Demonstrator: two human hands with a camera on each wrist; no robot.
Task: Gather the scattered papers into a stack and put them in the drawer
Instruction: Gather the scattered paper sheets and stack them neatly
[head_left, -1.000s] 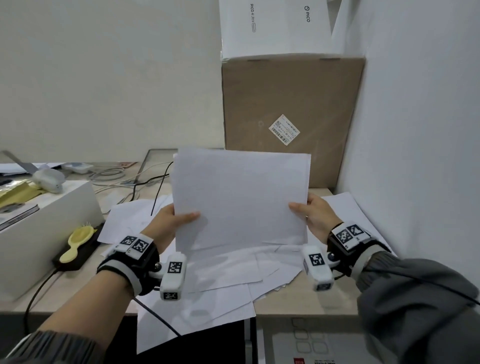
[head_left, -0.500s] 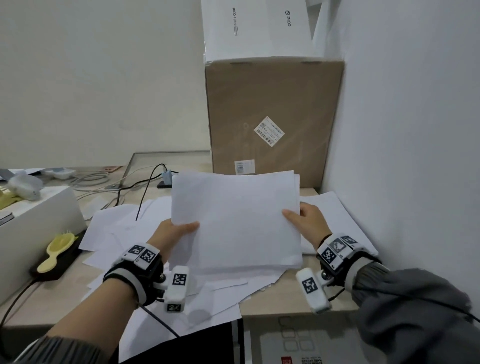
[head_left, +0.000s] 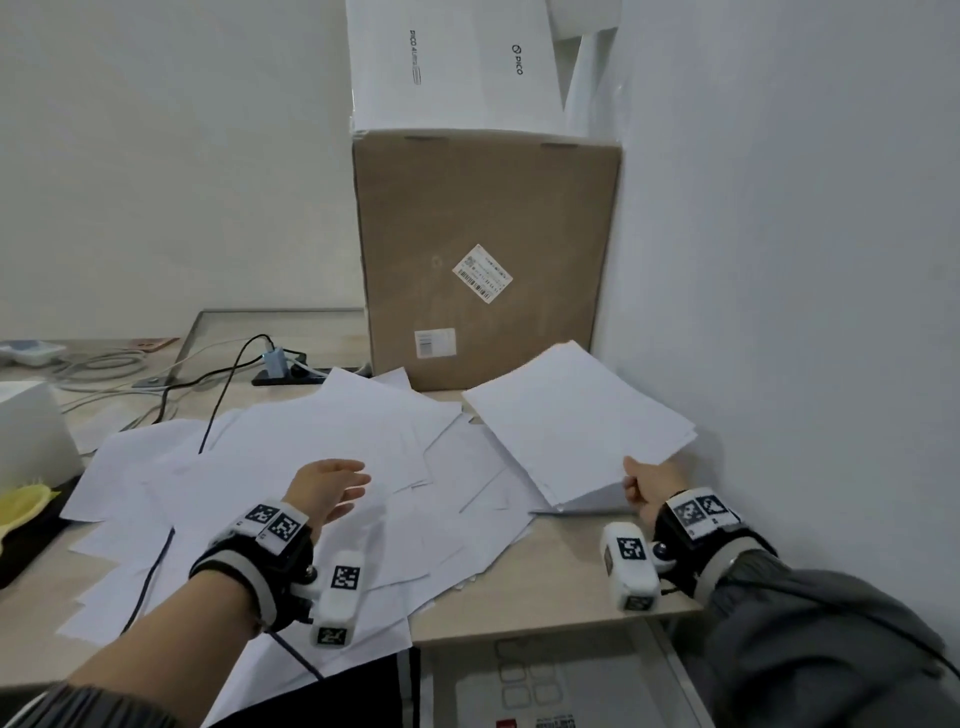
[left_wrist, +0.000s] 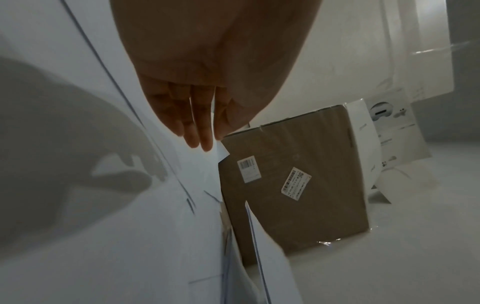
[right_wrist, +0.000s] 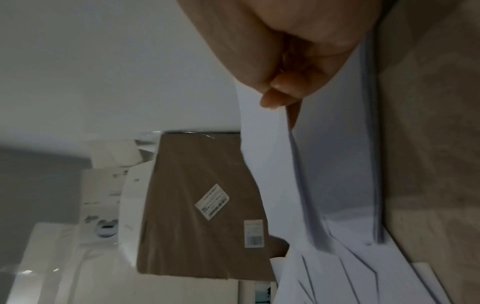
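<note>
A gathered stack of white papers is tilted over the desk's right side, by the wall. My right hand pinches its near corner; in the right wrist view the fingers curl on the stack. Several loose white sheets lie scattered and overlapping across the middle and left of the desk. My left hand hovers over them with straight fingers and holds nothing. No drawer is in view.
A big brown cardboard box stands at the back by the right wall, white boxes on top. Black cables and a power strip lie at back left. A white box and a yellow item sit at far left.
My left hand let go of the stack and dropped toward the loose sheets. The right hand alone carried the stack right and tilted it flatter, over the desk by the wall.
</note>
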